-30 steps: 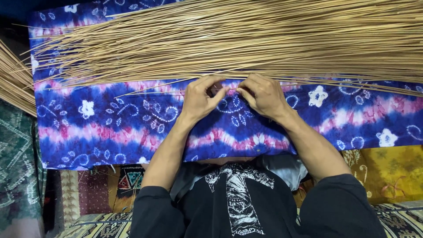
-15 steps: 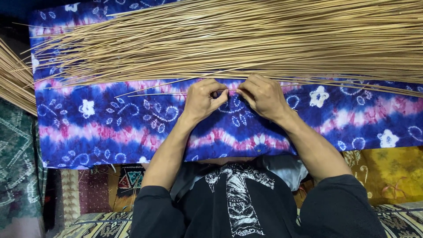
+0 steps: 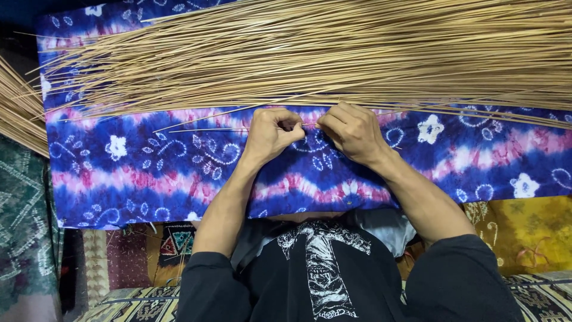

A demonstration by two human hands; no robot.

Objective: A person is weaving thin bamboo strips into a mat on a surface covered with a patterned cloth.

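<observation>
My left hand and my right hand meet at the middle of a blue, pink and white patterned cloth. Both pinch the same thin straw-coloured stick, which runs leftwards from my fingers across the cloth. Just beyond my knuckles lies a wide, thick pile of long thin sticks, spread left to right over the cloth's far half. My fingertips are curled and nearly touch each other.
A second bundle of sticks juts in at the left edge. Patterned fabrics surround the cloth: green at the left, yellow at the right, woven ones near my black-sleeved arms.
My hands have drawn slightly closer together and curled tighter around the single stick. The pile and the cloth lie as before.
</observation>
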